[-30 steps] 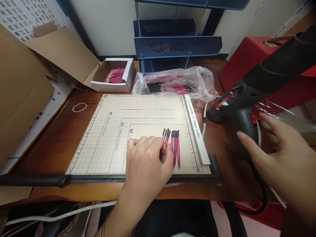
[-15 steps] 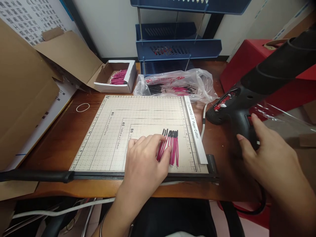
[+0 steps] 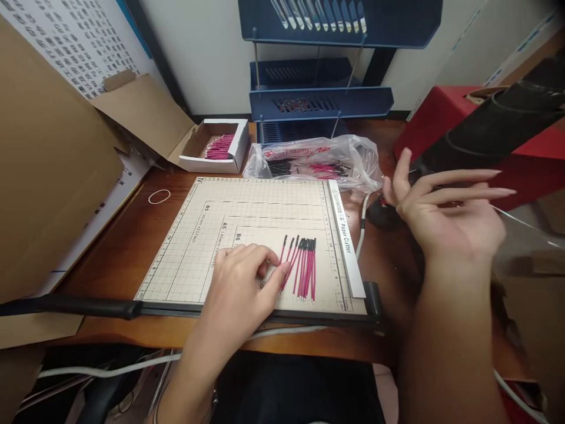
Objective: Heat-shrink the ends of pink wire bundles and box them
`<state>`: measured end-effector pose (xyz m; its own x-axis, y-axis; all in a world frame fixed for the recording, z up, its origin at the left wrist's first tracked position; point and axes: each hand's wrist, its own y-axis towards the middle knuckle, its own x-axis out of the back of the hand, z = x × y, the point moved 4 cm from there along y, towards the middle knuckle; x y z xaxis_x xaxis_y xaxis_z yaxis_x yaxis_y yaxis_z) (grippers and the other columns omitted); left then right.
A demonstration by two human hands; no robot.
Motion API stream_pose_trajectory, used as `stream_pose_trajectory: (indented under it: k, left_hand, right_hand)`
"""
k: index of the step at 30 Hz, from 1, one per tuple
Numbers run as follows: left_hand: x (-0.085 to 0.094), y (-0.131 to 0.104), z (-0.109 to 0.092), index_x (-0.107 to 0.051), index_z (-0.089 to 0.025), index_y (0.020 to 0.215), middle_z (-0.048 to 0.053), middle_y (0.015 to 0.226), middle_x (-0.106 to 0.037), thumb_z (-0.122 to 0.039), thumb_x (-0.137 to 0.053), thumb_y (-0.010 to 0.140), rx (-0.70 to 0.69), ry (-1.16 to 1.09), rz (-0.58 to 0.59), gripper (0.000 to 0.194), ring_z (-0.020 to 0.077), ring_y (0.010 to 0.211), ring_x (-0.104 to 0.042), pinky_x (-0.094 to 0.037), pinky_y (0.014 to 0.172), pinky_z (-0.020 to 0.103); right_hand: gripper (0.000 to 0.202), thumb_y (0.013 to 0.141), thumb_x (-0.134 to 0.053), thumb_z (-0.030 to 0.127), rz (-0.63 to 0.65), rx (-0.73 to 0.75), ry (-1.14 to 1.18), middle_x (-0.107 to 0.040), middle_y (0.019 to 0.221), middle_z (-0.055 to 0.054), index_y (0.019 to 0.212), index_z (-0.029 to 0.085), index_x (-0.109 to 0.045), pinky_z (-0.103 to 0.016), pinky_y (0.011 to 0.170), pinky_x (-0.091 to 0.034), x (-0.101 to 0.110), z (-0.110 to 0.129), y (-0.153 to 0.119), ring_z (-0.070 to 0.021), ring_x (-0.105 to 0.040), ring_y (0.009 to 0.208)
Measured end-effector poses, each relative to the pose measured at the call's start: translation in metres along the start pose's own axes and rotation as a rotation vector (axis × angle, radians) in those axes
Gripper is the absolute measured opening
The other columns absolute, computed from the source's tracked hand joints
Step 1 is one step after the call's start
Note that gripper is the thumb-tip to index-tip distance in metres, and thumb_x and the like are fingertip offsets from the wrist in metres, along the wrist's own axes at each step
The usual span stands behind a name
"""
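Several thin magenta wires with black ends (image 3: 304, 268) lie side by side on the gridded paper cutter board (image 3: 260, 203). My left hand (image 3: 245, 282) rests on the board at their left edge, thumb and index fingertip close around the leftmost wires. My right hand (image 3: 445, 206) is raised at the right, palm turned up and fingers spread, holding nothing. Behind it is a black heat gun (image 3: 481, 132), its handle largely hidden by the hand and forearm.
A white box (image 3: 214, 165) of magenta wires and a clear plastic bag (image 3: 362, 159) with more wires lie behind the board. Blue trays (image 3: 322, 103) stand at the back, a red box (image 3: 445, 112) at the right. The cutter's black handle (image 3: 97, 306) extends left.
My right hand has moved up and left from beside the heat gun's handle and turned palm up. My left hand has shifted slightly left, and the leftmost wires are more spread out.
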<state>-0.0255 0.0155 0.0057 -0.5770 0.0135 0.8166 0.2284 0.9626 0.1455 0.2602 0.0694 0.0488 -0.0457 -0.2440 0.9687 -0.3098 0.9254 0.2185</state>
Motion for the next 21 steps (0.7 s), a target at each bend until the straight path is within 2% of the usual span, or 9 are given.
stream_pose_trajectory:
  k: [3, 5, 7, 8, 9, 11, 13, 17, 21]
  left_hand:
    - [0.000, -0.001, 0.003, -0.068, -0.022, 0.085, -0.002, 0.076, -0.067, -0.034, -0.064, 0.099, -0.006, -0.039, 0.007, 0.019, 0.0182, 0.076, -0.060, -0.037, 0.082, 0.039]
    - [0.000, -0.001, 0.003, -0.069, -0.023, 0.088, -0.003, 0.076, -0.065, -0.032, -0.064, 0.098, -0.011, -0.045, 0.018, 0.015, 0.0184, 0.077, -0.060, -0.035, 0.082, 0.039]
    - [-0.001, 0.000, 0.003, -0.069, -0.023, 0.089, -0.003, 0.077, -0.066, -0.030, -0.065, 0.097, -0.022, -0.049, 0.028, 0.011, 0.0185, 0.079, -0.060, -0.035, 0.081, 0.039]
    - [-0.002, 0.000, 0.003, -0.069, -0.023, 0.089, -0.003, 0.078, -0.066, -0.029, -0.066, 0.097, -0.027, -0.047, 0.029, 0.009, 0.0186, 0.080, -0.060, -0.034, 0.081, 0.039]
    - [-0.002, -0.001, 0.002, -0.068, -0.023, 0.089, -0.003, 0.078, -0.066, -0.029, -0.067, 0.096, -0.030, -0.041, 0.024, 0.009, 0.0186, 0.079, -0.060, -0.034, 0.081, 0.039]
    - [-0.002, -0.002, -0.002, -0.067, -0.022, 0.087, -0.002, 0.078, -0.066, -0.031, -0.067, 0.097, -0.045, -0.034, -0.017, 0.013, 0.0190, 0.079, -0.058, -0.035, 0.079, 0.039]
    - [-0.002, -0.006, -0.010, -0.068, -0.021, 0.091, 0.001, 0.086, -0.070, -0.033, -0.066, 0.099, -0.098, -0.020, -0.091, 0.015, 0.0207, 0.083, -0.059, -0.037, 0.079, 0.040]
    - [-0.011, -0.021, -0.032, -0.066, -0.020, 0.127, 0.004, 0.134, -0.071, -0.039, -0.061, 0.103, -0.323, 0.086, -0.130, 0.031, 0.0290, 0.118, -0.059, -0.038, 0.099, 0.048]
    - [-0.025, -0.030, -0.037, -0.062, -0.017, 0.137, 0.001, 0.144, -0.067, -0.041, -0.054, 0.106, -0.416, 0.181, -0.074, 0.040, 0.0332, 0.138, -0.052, -0.017, 0.123, 0.056]
  right_hand:
    - [0.043, 0.104, -0.037, 0.024, 0.115, 0.049, -0.447, -0.053, 0.147, -0.015, 0.141, 0.021, -0.058, -0.039, 0.072, -0.056, 0.000, 0.012, 0.011, -0.0191, -0.062, 0.091]
    - [0.042, 0.091, -0.064, 0.022, 0.255, 0.148, -0.933, -0.052, 0.148, -0.015, 0.133, 0.021, -0.065, -0.033, 0.067, -0.057, 0.001, 0.027, 0.019, -0.0166, -0.063, 0.083]
    - [0.057, 0.078, -0.079, 0.020, 0.420, 0.404, -1.561, -0.056, 0.144, -0.014, 0.134, 0.022, -0.066, -0.021, 0.054, -0.051, -0.001, 0.043, 0.022, -0.0094, -0.060, 0.072]
    - [0.063, 0.072, -0.085, 0.024, 0.533, 0.628, -1.855, -0.061, 0.135, -0.012, 0.133, 0.021, -0.068, -0.016, 0.040, -0.039, -0.004, 0.049, 0.019, -0.0037, -0.051, 0.060]
    - [0.067, 0.070, -0.086, 0.034, 0.566, 0.862, -2.107, -0.063, 0.130, -0.011, 0.133, 0.020, -0.068, -0.016, 0.031, -0.027, -0.006, 0.056, 0.016, -0.0009, -0.040, 0.053]
    - [0.051, 0.084, -0.075, 0.043, 0.468, 1.002, -2.760, -0.067, 0.120, -0.006, 0.132, 0.026, -0.067, -0.015, 0.034, -0.030, 0.000, 0.067, 0.013, -0.0041, -0.037, 0.055]
    - [0.034, 0.095, -0.061, 0.054, 0.519, 1.086, -3.206, -0.069, 0.097, -0.002, 0.116, 0.029, -0.071, -0.016, 0.039, -0.033, 0.006, 0.074, 0.006, -0.0067, -0.040, 0.056]
    - [0.033, 0.099, -0.049, 0.051, 0.979, 1.108, -3.787, -0.062, 0.083, -0.002, 0.089, 0.028, -0.071, -0.025, 0.052, -0.039, 0.023, 0.076, -0.008, -0.0103, -0.049, 0.058]
    - [0.015, 0.092, -0.058, 0.035, 1.367, 1.130, -3.926, -0.053, 0.078, -0.001, 0.093, 0.026, -0.071, -0.028, 0.056, -0.042, 0.031, 0.073, -0.016, -0.0101, -0.048, 0.058]
